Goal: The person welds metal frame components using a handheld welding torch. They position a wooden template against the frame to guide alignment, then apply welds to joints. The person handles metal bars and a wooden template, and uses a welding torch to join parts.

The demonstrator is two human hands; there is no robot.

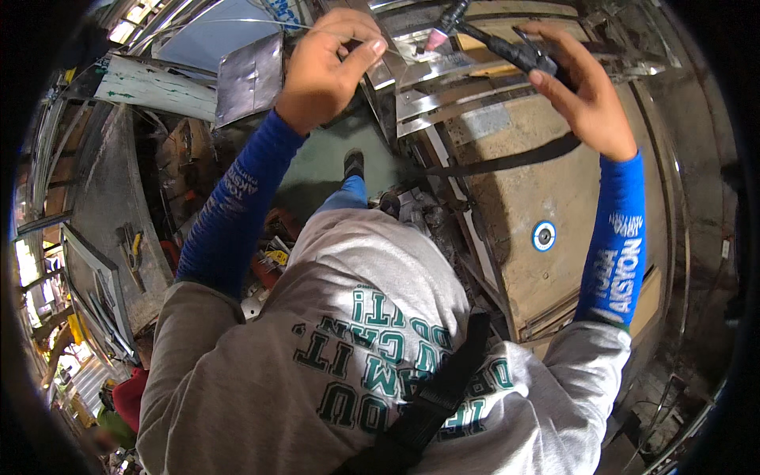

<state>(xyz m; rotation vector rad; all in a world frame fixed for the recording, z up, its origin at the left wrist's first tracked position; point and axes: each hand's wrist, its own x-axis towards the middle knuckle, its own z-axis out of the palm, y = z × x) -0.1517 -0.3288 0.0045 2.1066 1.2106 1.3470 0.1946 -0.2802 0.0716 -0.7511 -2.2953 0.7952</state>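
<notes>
My right hand [590, 99], at the upper right, is wrapped round the black handle of a TIG welding torch [507, 51]. The torch's pink ceramic cup [435, 39] points down and left, close above shiny metal strips [431, 99]. A thin metal filler rod [237, 21] is pinched between the thumb and fingers of my left hand [328, 71], its long end trailing off to the left. Where the rod's tip lies is hard to make out. From below my right hand a black sleeved cable [514, 161] curves away to the left.
The metal strips lie across a brown-topped table [507, 214] on the right, with a blue-and-white round disc [544, 236] on it. A square grey metal plate [250, 79] stands left of my left hand. Pliers [135, 245] lie on a dark board farther left. Clutter covers the floor near my shoe [354, 164].
</notes>
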